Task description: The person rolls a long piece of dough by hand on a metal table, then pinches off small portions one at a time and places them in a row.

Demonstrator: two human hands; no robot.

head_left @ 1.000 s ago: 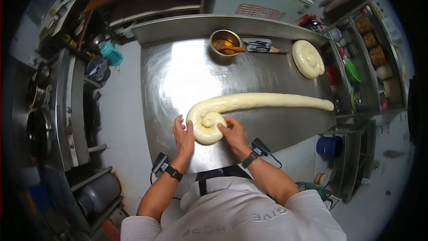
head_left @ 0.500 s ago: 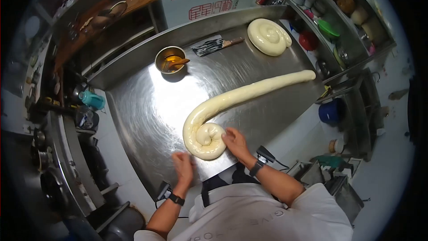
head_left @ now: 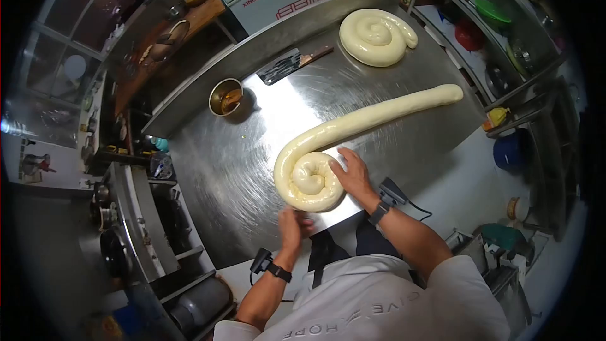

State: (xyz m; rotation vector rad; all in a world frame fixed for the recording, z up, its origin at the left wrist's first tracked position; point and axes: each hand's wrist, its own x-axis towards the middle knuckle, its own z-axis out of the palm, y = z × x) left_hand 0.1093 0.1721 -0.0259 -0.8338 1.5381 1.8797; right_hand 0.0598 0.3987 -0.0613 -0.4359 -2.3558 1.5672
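Observation:
A thick, glossy rope of pale dough lies on the steel table, its near end wound into a spiral and its tail stretching to the far right. My right hand rests along the right side of the spiral, thumb apart from the fingers, fingertips against the dough. At the near edge of the spiral is my left hand, fingers loosely bent and apart, just below the dough. A second, fully coiled dough sits at the back right of the table, out of reach of both hands.
On the steel table stand a metal bowl of amber liquid with a wooden utensil in it and, behind, a broad-bladed tool with a wooden handle. A raised metal rim runs along the back. Shelves flank the right.
The whole view has shifted and tilted. My left hand has come in from the lower left to the near edge of the spiral; my right hand stays at its right side.

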